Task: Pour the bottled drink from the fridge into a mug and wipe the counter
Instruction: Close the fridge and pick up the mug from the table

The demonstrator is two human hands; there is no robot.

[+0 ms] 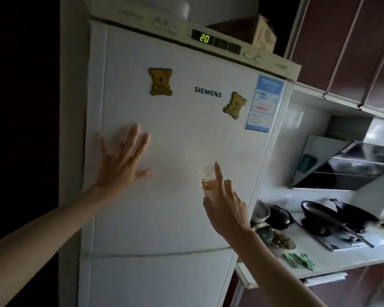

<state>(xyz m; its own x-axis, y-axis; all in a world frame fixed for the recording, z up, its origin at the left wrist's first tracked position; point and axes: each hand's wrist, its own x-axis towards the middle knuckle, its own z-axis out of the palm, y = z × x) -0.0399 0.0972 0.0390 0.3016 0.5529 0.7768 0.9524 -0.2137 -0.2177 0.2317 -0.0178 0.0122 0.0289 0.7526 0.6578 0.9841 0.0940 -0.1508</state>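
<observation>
One bottle (207, 181) between right fingers (218, 173)

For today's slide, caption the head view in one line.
Left hand flat on the shut fridge; right hand holds the bottle.

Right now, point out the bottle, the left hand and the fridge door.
bottle (207, 179): head view, on the clear upper body above the amber drink.
left hand (120, 161): head view, on the back of the open hand, against the door.
fridge door (186, 140): head view, on bare white panel.
</observation>
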